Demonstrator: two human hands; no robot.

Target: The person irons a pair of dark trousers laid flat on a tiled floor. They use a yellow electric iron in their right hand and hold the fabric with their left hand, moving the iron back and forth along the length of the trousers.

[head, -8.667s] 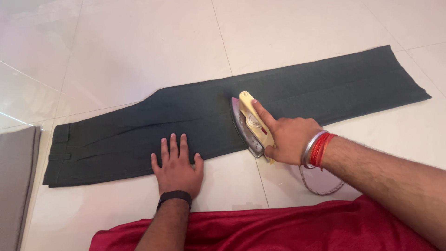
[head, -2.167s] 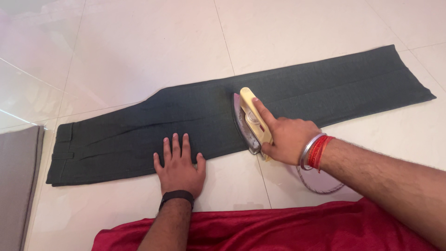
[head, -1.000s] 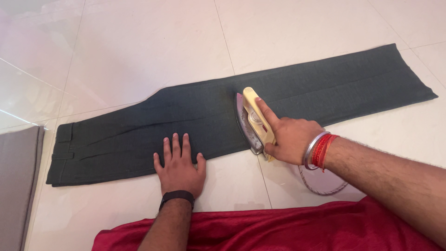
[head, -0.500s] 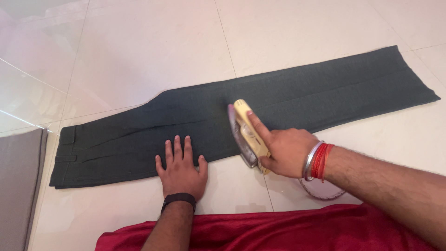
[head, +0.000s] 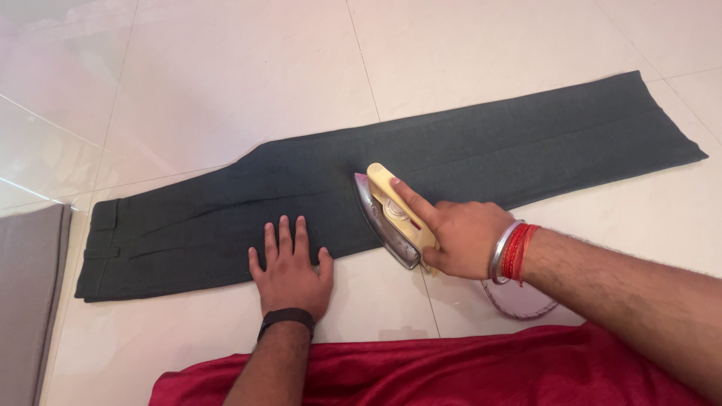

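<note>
1. The floor (head: 226, 83) is glossy, pale cream tile with thin grout lines.
2. Dark grey-green trousers (head: 226, 218) lie flat on it, waistband to the left, hems to the right.
3. A red cloth (head: 451, 372) lies along the near edge.
4. A grey mat (head: 26, 301) lies at the left edge.
5. A looped cord (head: 519, 301) rests on the tile near the trousers.

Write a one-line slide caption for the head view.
Right hand slides yellow iron over dark trousers; left hand pins them flat.
</note>
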